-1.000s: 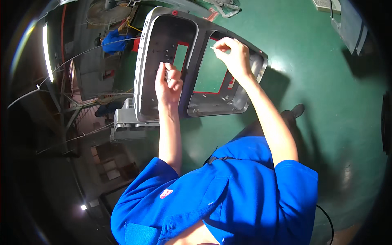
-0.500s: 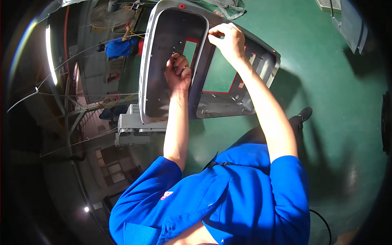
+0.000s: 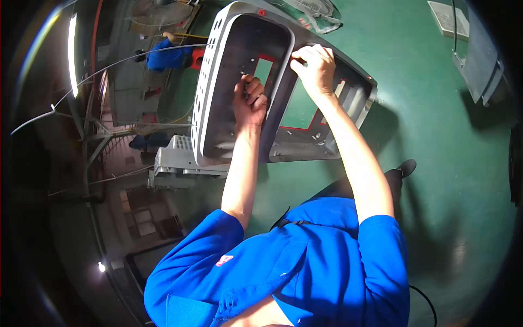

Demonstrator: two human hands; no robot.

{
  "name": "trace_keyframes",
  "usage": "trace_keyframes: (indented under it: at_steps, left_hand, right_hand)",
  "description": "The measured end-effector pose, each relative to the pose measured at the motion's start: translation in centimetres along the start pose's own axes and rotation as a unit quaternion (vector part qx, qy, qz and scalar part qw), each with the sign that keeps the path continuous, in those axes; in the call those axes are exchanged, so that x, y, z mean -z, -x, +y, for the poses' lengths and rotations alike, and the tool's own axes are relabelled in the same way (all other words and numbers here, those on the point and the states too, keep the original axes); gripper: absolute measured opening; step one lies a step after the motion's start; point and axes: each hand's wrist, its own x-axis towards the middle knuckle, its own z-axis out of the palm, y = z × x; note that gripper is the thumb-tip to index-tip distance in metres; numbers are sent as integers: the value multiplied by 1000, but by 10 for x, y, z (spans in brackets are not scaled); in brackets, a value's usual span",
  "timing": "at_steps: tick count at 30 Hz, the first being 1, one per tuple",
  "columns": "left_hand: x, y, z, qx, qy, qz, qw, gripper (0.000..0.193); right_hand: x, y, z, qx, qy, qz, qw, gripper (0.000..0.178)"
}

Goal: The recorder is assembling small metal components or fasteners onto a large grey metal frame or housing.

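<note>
at the gray two-opening housing (image 3: pixel 202 103), the right hand (image 3: pixel 313 64) is pinched right of the lengthwise divider (image 3: pixel 277 92), the left hand (image 3: pixel 250 103) half-curled left of it, anything held unclear.

Bare hands (image 3: pixel 251 103) are over a grey two-bay housing (image 3: pixel 211 92), the left closed, perhaps on something small.

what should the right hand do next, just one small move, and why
Probably steady the right hand by settling its fingertips against the divider of the grey housing: thumb and fingers are bunched close to its upper end, but contact is unclear. The left hand is curled over the left-hand opening. Whether the right fingers hold anything is too small to tell.
</note>
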Motion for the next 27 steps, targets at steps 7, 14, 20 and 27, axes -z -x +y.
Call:
trace_keyframes:
  at_steps: [7, 14, 20, 27]
  left_hand:
    - [-2, -5, 1, -20, 12, 35, 999, 28]
    - [-13, -3, -9, -124, -173, 171, 962, 39]
    - [-18, 0, -20, -161, -227, 241, 930, 25]
    - [-28, -7, -20, -162, -179, 220, 945, 22]
  right_hand:
    - [18, -16, -27, -116, -70, -4, 991, 15]
    - [-8, -21, -95, 59, 17, -263, 963, 20]
    - [-14, -30, -109, 195, 182, -338, 903, 15]
    - [-3, -43, -110, 229, 92, -278, 928, 10]
